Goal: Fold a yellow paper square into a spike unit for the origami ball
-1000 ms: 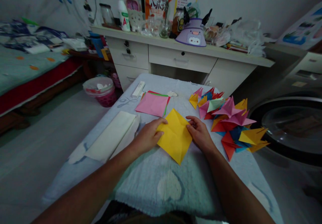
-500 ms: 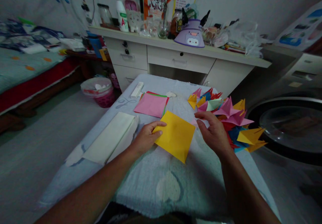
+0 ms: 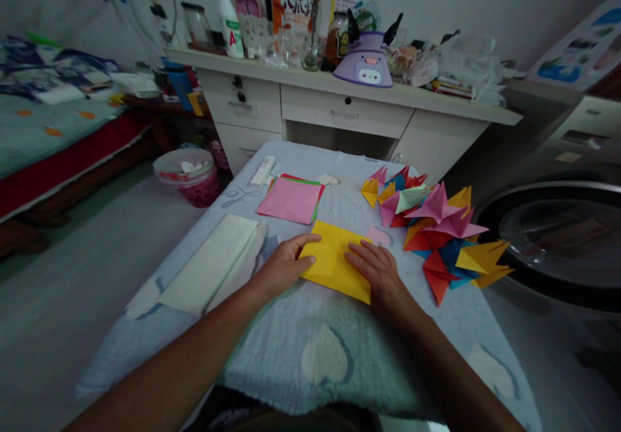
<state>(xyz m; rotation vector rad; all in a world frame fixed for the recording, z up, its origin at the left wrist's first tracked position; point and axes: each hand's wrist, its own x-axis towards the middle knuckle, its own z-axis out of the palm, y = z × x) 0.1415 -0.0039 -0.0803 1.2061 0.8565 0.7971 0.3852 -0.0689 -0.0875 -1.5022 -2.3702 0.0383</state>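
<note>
A square of yellow origami paper (image 3: 334,257) lies on the cloth-covered table in front of me. My left hand (image 3: 287,262) pinches its left edge, index finger along the top and thumb below. Flat across the paper's right side rests my right hand (image 3: 377,270), fingers stretched out on the surface; its thumb is hard to make out. Beyond the yellow sheet sits a stack of coloured paper squares (image 3: 290,200), pink on top with red and green edges showing. To the right is a cluster of folded paper pieces (image 3: 439,212) in several colours.
A pale folded cloth or paper (image 3: 213,264) lies left of my forearm. A white box (image 3: 262,171) is at the table's far left. Behind stand a cabinet (image 3: 344,105) with jars and a purple visor (image 3: 366,63), a pink bin (image 3: 194,183) and a washing machine (image 3: 572,225).
My right hand has come down and leftward from above the table onto the yellow paper's right side. The sheet has turned slightly. My left hand keeps its hold.
</note>
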